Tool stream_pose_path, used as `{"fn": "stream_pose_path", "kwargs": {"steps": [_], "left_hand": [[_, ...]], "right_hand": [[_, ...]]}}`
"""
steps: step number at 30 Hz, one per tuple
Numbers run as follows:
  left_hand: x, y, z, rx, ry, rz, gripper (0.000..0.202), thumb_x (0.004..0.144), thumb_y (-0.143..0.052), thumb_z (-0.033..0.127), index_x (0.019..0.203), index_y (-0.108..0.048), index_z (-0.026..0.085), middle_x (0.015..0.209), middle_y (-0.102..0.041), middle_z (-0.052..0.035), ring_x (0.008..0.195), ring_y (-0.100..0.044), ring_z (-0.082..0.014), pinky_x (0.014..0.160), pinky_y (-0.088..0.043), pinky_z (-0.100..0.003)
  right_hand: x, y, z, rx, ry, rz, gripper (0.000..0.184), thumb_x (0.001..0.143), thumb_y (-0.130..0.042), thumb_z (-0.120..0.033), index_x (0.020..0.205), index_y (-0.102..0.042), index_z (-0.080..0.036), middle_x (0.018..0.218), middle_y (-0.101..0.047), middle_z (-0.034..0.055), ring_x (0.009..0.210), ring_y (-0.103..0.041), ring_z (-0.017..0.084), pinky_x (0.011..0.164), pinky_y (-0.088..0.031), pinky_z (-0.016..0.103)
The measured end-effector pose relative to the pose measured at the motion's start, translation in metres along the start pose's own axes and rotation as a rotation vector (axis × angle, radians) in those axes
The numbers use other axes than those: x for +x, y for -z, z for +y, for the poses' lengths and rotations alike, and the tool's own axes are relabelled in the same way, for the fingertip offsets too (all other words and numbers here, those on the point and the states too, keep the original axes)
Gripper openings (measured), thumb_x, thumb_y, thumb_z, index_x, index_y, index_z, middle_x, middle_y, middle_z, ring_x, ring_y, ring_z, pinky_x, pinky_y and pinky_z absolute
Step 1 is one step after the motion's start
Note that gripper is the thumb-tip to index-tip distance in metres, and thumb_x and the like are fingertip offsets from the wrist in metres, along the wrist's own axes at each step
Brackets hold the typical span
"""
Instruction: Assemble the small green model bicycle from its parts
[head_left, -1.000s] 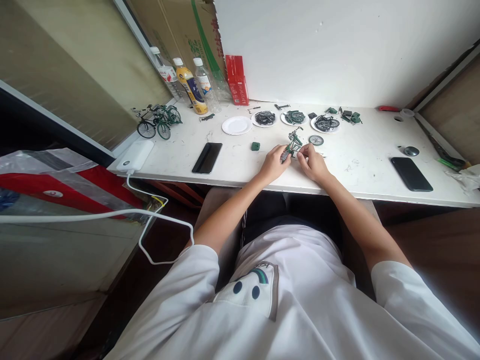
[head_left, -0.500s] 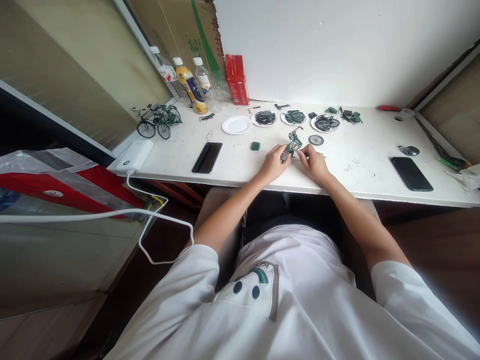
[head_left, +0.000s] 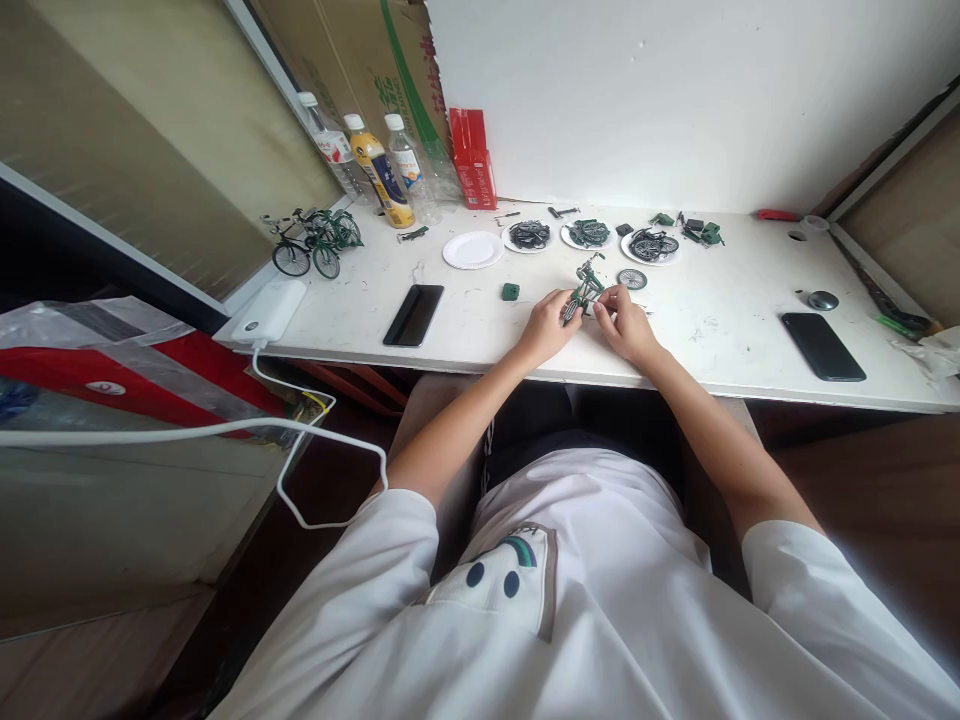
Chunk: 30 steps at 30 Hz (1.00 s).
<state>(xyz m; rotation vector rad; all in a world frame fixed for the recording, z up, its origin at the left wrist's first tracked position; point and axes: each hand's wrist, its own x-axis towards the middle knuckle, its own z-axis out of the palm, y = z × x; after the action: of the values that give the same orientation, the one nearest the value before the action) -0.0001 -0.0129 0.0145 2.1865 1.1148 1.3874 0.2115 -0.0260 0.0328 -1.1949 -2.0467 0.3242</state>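
My left hand (head_left: pixel 551 325) is closed on the rear of a small green model bicycle (head_left: pixel 587 285), keeping it tilted above the near part of the white table. The bicycle's handlebar points away from me, and no front wheel shows on it. Against the bicycle's right side, my right hand (head_left: pixel 626 322) has its thumb and fingers drawn together; anything small between them is hidden. Just beyond the right hand lies a loose spoked wheel (head_left: pixel 632 279). A green block-shaped part (head_left: pixel 511 292) rests left of my left hand.
Paper plates with black parts (head_left: pixel 531 235), green frames (head_left: pixel 590 234) and wheels (head_left: pixel 652 246) line the back, beside a bare plate (head_left: pixel 472 250). Model bicycles (head_left: pixel 315 245) stand at left near bottles (head_left: pixel 379 170). Phones (head_left: pixel 414 315) (head_left: pixel 823 347) lie on both sides.
My right fingers have shifted slightly up and closer against the model bicycle. The left hand and the bicycle stay nearly where they were.
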Motion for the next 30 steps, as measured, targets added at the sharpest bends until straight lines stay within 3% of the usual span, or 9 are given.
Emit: {"fn": "stream_pose_path", "kwargs": {"steps": [10,15,20,27,30], "left_hand": [[0.0,-0.001,-0.004,-0.014,0.002,0.002,0.027,0.101,-0.064,0.022,0.127,-0.071,0.017,0.115,-0.077,-0.0125,0.1,-0.074,-0.0218,0.091,-0.063,-0.034],[-0.001,-0.002,-0.002,-0.01,-0.006,-0.004,0.03,0.101,-0.063,0.021,0.13,-0.071,0.019,0.117,-0.077,-0.0122,0.104,-0.074,-0.0224,0.096,-0.062,-0.035],[-0.001,-0.002,0.0,-0.018,-0.009,0.003,0.03,0.1,-0.063,0.021,0.129,-0.072,0.018,0.116,-0.077,-0.0127,0.103,-0.074,-0.0223,0.094,-0.062,-0.035],[0.003,-0.009,-0.023,-0.288,0.191,0.021,0.034,0.102,-0.068,0.038,0.126,-0.074,0.014,0.118,-0.081,-0.0148,0.101,-0.079,-0.0209,0.086,-0.064,-0.03],[0.005,-0.012,-0.034,-0.327,0.227,0.068,0.037,0.1,-0.071,0.043,0.125,-0.075,0.015,0.125,-0.08,-0.0165,0.114,-0.078,-0.0239,0.091,-0.065,-0.032]], "right_hand": [[0.001,-0.002,0.001,-0.108,0.016,0.015,0.045,0.112,-0.036,-0.068,0.106,-0.054,-0.027,0.089,-0.074,0.0088,0.068,-0.064,0.027,0.067,-0.042,0.036],[0.002,-0.003,0.004,-0.172,0.0,0.005,0.056,0.113,-0.022,-0.07,0.093,-0.052,-0.027,0.074,-0.067,0.0073,0.062,-0.059,0.027,0.064,-0.036,0.035],[0.001,-0.001,0.001,-0.153,0.015,-0.002,0.061,0.113,-0.018,-0.071,0.09,-0.052,-0.027,0.077,-0.07,0.0086,0.064,-0.061,0.026,0.066,-0.038,0.035],[0.0,-0.001,-0.003,-0.179,0.017,0.03,0.06,0.114,-0.023,-0.069,0.091,-0.058,-0.026,0.078,-0.07,0.0092,0.067,-0.061,0.026,0.066,-0.039,0.036],[0.001,-0.002,-0.002,-0.191,0.018,0.11,0.052,0.113,-0.032,-0.064,0.093,-0.059,-0.025,0.084,-0.071,0.0097,0.073,-0.062,0.026,0.068,-0.043,0.037]]}}
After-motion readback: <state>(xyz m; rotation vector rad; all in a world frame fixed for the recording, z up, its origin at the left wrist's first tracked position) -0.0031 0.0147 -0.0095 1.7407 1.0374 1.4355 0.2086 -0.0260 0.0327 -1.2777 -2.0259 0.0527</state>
